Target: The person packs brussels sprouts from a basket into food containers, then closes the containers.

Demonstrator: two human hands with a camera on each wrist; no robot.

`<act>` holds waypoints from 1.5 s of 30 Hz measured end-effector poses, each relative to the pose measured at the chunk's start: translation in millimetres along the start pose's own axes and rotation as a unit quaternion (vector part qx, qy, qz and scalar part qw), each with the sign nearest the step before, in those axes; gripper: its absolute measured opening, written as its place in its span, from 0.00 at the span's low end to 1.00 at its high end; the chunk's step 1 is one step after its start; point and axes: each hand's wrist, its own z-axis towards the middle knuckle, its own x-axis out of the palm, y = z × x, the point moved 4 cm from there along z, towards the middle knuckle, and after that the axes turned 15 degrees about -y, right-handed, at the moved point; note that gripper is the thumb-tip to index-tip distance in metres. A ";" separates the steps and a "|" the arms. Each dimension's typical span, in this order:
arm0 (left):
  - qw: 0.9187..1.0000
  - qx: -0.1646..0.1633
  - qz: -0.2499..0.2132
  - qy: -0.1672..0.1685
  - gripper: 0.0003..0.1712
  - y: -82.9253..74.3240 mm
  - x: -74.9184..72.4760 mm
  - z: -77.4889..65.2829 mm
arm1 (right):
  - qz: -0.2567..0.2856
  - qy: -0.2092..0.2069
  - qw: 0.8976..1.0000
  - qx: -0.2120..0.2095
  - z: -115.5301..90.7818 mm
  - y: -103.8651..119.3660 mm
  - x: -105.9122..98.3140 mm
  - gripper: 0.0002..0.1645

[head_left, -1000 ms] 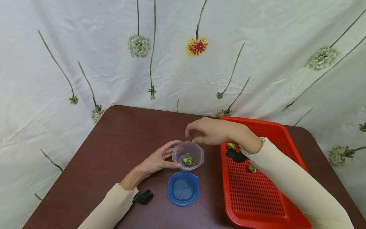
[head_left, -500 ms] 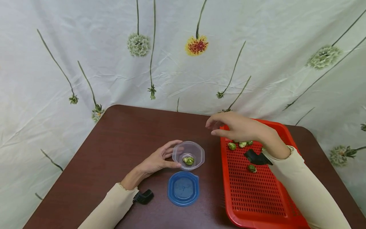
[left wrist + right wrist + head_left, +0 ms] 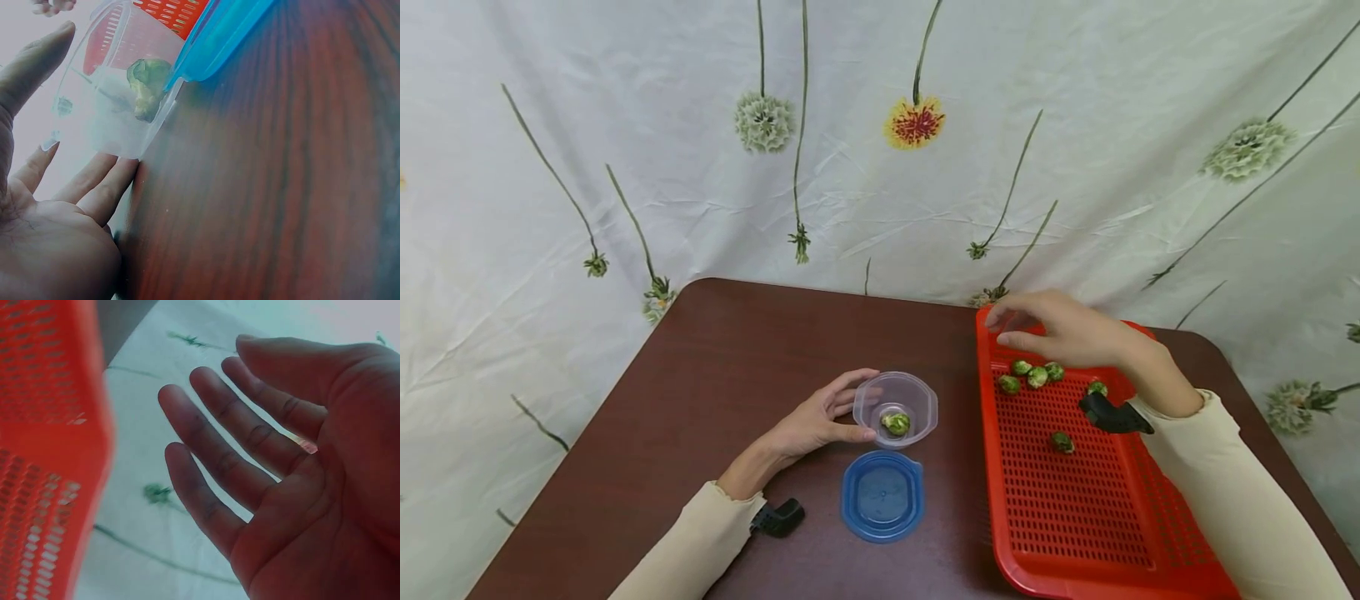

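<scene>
A dark reddish-brown table (image 3: 760, 333) with streaked wood grain and rounded far corners carries everything, its surface faintly glossy toward the near side. Near its middle, a small, clear plastic container (image 3: 919, 400) with an angular rim stands upright, its mouth open. Just on the near side of that lies a blue plastic lid (image 3: 882, 496), roundish with a small corner tab; whether the two touch is hard to tell. Well to the right sits a large, red, rectangular plastic basket (image 3: 1075, 508) with a slotted floor, its long side running from far to near.
</scene>
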 end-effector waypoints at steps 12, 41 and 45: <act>1.000 0.010 0.003 0.001 0.49 -0.8 0.0 0.6 | -0.005 -0.001 0.998 0.061 -15.7 -40.5 7.0 0.09; 1.000 0.014 -0.008 0.011 0.50 -1.9 1.7 0.0 | 0.108 0.055 0.981 0.151 -33.2 -107.4 40.2 0.16; 1.000 0.015 -0.010 0.011 0.50 -2.0 1.8 -0.5 | 0.122 0.063 0.978 0.156 -35.0 -114.7 44.0 0.16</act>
